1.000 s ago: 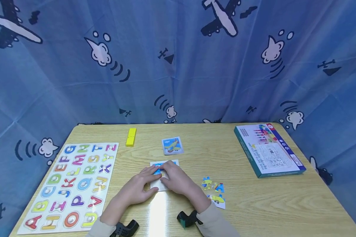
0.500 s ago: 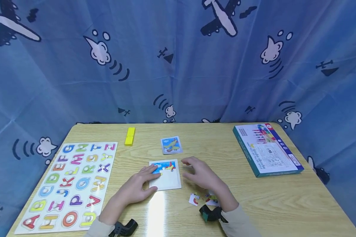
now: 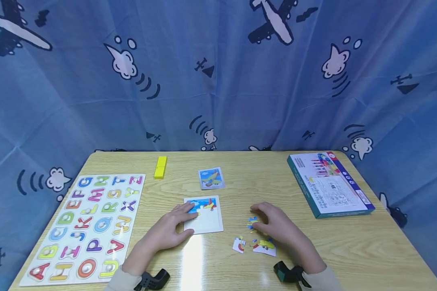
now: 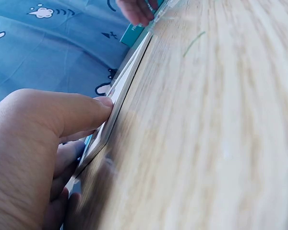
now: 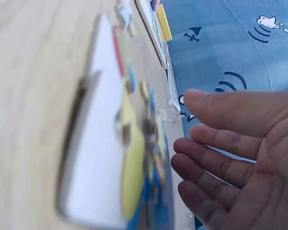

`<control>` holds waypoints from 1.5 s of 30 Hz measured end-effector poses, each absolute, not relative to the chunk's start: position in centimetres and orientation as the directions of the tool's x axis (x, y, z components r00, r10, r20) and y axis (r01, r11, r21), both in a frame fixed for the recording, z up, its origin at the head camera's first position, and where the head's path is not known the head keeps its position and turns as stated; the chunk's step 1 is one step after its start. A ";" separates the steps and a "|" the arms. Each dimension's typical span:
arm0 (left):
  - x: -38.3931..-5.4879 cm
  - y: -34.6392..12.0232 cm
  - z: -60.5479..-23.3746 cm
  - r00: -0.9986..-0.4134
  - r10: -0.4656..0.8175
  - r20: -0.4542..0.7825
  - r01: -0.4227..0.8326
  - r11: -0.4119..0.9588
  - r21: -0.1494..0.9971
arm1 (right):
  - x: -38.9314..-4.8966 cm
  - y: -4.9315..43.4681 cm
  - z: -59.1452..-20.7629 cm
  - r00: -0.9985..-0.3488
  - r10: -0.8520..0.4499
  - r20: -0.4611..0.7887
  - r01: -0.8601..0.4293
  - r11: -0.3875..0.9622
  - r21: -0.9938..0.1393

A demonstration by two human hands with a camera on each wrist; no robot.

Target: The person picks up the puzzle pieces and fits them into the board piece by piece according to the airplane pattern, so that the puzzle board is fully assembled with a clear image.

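Observation:
A white square puzzle tray [image 3: 208, 222] lies at the table's middle, with blue, red and yellow airplane pieces fitted along its top. My left hand [image 3: 169, 228] rests on its left side, fingers extended onto the fitted part. In the left wrist view the thumb [image 4: 103, 108] touches the tray's rim [image 4: 120, 91]. To the right, my right hand [image 3: 278, 224] hovers over loose jigsaw pieces, holding nothing; the right wrist view shows its fingers spread apart. Under it lie a blue-yellow piece [image 3: 252, 222] and a white-yellow piece [image 3: 265, 247]. A smaller white-red piece [image 3: 238, 245] lies nearer the tray.
An airplane picture card [image 3: 211, 178] lies beyond the tray. The alphabet peg board [image 3: 83, 230] covers the left side of the table. A yellow block [image 3: 160, 167] lies at the back, and a flat teal-edged box [image 3: 330, 184] at the right.
My right hand has left the tray and moved right over the loose pieces, uncovering the tray's top and the pieces nearer me. My left hand has stayed on the tray.

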State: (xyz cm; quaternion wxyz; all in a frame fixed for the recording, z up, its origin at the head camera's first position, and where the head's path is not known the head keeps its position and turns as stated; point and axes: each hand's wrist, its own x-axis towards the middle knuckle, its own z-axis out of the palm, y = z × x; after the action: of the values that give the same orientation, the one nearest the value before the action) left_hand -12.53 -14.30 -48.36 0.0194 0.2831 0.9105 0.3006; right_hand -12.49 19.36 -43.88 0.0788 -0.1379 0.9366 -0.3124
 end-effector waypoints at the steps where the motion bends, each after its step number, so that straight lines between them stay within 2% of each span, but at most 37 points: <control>1: -12.5 -14.3 -48.3 -0.839 0.527 0.137 0.504 0.657 0.560 | -12.4 19.5 -43.9 -0.950 -0.307 -0.057 -0.213 0.770 -0.601; 13: -12.6 -14.2 -48.5 -0.829 0.540 0.146 0.520 0.650 0.555 | -11.6 20.7 -44.7 -0.959 -0.283 -0.025 -0.226 0.814 -0.535; 25: -12.6 -14.3 -48.5 -0.832 0.535 0.146 0.516 0.650 0.558 | -11.5 20.2 -45.4 -0.966 -0.258 -0.001 -0.217 0.816 -0.536; 36: -12.6 -14.4 -48.7 -0.833 0.534 0.147 0.516 0.653 0.554 | -11.5 19.9 -45.9 -0.965 -0.260 0.017 -0.224 0.794 -0.565; 45: -12.6 -14.3 -48.6 -0.834 0.531 0.147 0.514 0.655 0.554 | -11.5 20.2 -45.8 -0.956 -0.291 0.016 -0.230 0.719 -0.655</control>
State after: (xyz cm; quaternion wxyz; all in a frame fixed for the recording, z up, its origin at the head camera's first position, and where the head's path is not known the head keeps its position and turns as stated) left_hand -12.59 -14.34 -48.63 0.0141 0.2874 0.9094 0.3002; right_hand -11.51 20.21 -45.78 0.0440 -0.1408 0.9261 -0.3471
